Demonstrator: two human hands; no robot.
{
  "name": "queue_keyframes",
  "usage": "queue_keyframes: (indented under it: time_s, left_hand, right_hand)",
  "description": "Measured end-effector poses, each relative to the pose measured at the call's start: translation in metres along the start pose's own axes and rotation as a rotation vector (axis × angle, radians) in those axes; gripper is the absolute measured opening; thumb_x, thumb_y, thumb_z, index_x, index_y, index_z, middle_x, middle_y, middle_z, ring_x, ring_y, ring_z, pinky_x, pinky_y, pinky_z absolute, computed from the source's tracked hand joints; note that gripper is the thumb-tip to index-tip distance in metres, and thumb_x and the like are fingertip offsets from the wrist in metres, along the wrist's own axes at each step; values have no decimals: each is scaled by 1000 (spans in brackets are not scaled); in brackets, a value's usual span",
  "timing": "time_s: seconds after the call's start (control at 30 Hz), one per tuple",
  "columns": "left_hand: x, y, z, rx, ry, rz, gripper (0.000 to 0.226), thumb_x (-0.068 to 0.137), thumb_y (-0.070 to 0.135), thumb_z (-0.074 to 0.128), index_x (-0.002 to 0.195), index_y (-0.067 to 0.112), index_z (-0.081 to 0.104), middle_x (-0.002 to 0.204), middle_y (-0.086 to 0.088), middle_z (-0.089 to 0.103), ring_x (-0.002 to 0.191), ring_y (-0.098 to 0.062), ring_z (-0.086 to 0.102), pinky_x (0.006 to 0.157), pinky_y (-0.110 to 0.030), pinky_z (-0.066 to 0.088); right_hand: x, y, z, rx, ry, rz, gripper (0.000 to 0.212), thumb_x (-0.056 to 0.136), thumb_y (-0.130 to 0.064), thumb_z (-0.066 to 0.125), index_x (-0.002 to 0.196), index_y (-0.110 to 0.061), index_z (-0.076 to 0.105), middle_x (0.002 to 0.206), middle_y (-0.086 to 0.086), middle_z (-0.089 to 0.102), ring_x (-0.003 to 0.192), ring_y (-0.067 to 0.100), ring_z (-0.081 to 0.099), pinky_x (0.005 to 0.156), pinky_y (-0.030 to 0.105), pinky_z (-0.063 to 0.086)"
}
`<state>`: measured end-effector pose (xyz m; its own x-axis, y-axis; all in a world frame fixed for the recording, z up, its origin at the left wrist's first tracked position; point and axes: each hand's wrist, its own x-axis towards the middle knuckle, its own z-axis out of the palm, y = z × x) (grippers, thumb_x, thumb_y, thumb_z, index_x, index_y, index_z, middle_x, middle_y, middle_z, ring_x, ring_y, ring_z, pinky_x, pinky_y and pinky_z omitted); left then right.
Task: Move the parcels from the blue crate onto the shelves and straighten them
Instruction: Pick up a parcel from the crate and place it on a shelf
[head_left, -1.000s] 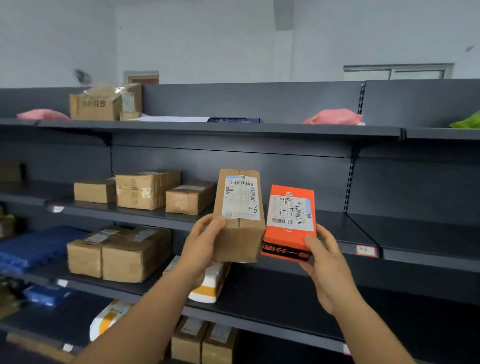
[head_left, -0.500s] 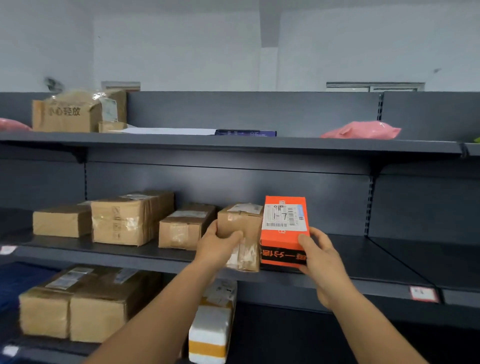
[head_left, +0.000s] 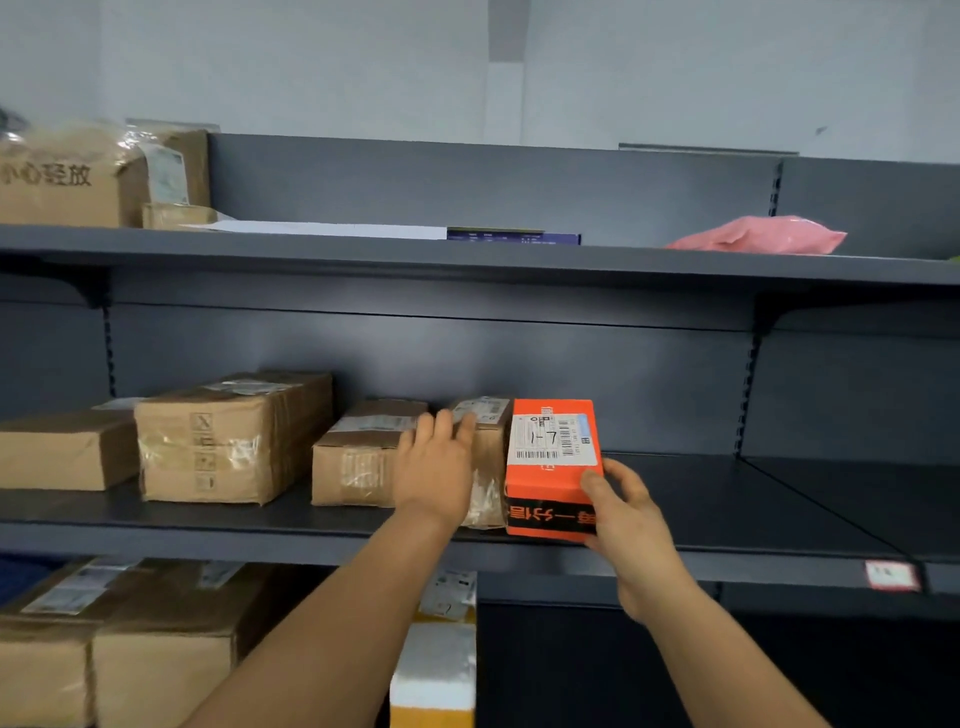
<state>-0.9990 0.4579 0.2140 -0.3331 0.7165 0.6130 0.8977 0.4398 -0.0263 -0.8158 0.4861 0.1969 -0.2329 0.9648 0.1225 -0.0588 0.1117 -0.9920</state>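
Observation:
An orange box (head_left: 550, 467) with a white label marked "1-7" stands on the middle shelf (head_left: 727, 514). My right hand (head_left: 631, 525) grips its right front corner. Right beside it on the left stands a narrow brown parcel (head_left: 485, 452), resting on the shelf. My left hand (head_left: 436, 467) lies flat against that parcel's front and left side, covering much of it. The blue crate is out of view.
Three more brown boxes line the middle shelf to the left, the nearest (head_left: 358, 457) touching my left hand. The top shelf holds a large taped box (head_left: 93, 176), a flat white sheet (head_left: 322, 228) and a pink bag (head_left: 758, 236). Below are brown boxes (head_left: 130, 639) and a white-and-yellow parcel (head_left: 436, 670).
Both hands have carried the brown parcel and the orange box from mid-air onto the middle shelf and pushed them back. The brown parcel now lies lower, beside the orange box.

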Motion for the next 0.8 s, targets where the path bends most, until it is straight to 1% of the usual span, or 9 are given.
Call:
queue_keyframes:
  time_s: [0.07, 0.13, 0.2, 0.27, 0.33, 0.4, 0.5, 0.63, 0.8]
  left_hand:
    - [9, 1, 1, 4, -60, 24, 74, 90, 9, 52, 152, 18, 13, 149, -9, 32, 137, -28, 28, 115, -40, 23]
    - [15, 1, 3, -84, -155, 45, 82, 90, 8, 53, 154, 18, 3, 157, -8, 21, 145, -27, 18, 119, -42, 14]
    - [15, 4, 4, -212, -230, 61, 74, 97, 17, 44, 154, 18, -4, 161, -6, 8, 149, -24, 5, 120, -44, 7]
    - [7, 11, 0, -347, -233, 68, 63, 102, 26, 34, 154, 15, 1, 162, -5, 5, 149, -21, 3, 119, -43, 9]
    - [-9, 19, -3, -559, -202, 48, 55, 103, 34, 29, 153, 15, 15, 160, -4, 16, 147, -19, 15, 118, -39, 18]
    - [-31, 27, -7, -821, -211, 47, 52, 102, 43, 30, 149, 20, 31, 151, 2, 37, 139, -16, 34, 114, -37, 29]
    - [-67, 41, -13, -1065, -237, 161, 44, 96, 40, 52, 139, 32, 43, 131, 18, 55, 118, -2, 53, 102, -33, 45]
    - [-102, 60, -16, -1150, -91, 85, 57, 86, 19, 69, 134, 37, 46, 123, 16, 61, 111, 0, 57, 97, -30, 50]
    - [-152, 84, -15, -1139, -37, -44, 61, 83, 21, 71, 135, 40, 46, 120, 14, 60, 111, -1, 56, 95, -24, 48]
  right_hand:
    - [-3, 3, 2, 6, 11, 6, 38, 97, -37, 53, 135, -34, 45, 119, -3, 61, 106, 16, 60, 100, 44, 46]
    - [-5, 6, 1, 10, 30, 20, 38, 97, -38, 53, 134, -35, 46, 122, -3, 60, 109, 17, 58, 99, 41, 45]
    - [-6, 9, -2, 23, 49, 26, 38, 97, -39, 53, 134, -35, 46, 124, -3, 60, 111, 18, 58, 102, 44, 44]
    - [-8, 12, -6, 51, 66, 24, 38, 97, -38, 53, 134, -34, 47, 120, -4, 62, 109, 17, 59, 103, 46, 45]
    - [-12, 13, -11, 75, 78, 18, 35, 98, -36, 53, 133, -33, 47, 112, -7, 63, 106, 16, 61, 102, 46, 46]
    - [-19, 13, -16, 100, 78, 4, 34, 98, -35, 52, 132, -32, 48, 106, -9, 64, 103, 15, 62, 101, 46, 47]
    - [-31, 16, -24, 107, 53, -29, 34, 98, -36, 52, 132, -33, 49, 104, -9, 66, 101, 13, 63, 99, 45, 48]
    - [-56, 22, -42, 41, 18, -101, 31, 98, -38, 51, 128, -38, 50, 106, -11, 64, 102, 8, 60, 97, 40, 49]
    - [-87, 44, -76, -64, -47, -110, 32, 96, -44, 51, 128, -44, 48, 110, -13, 65, 103, 4, 59, 87, 29, 45]
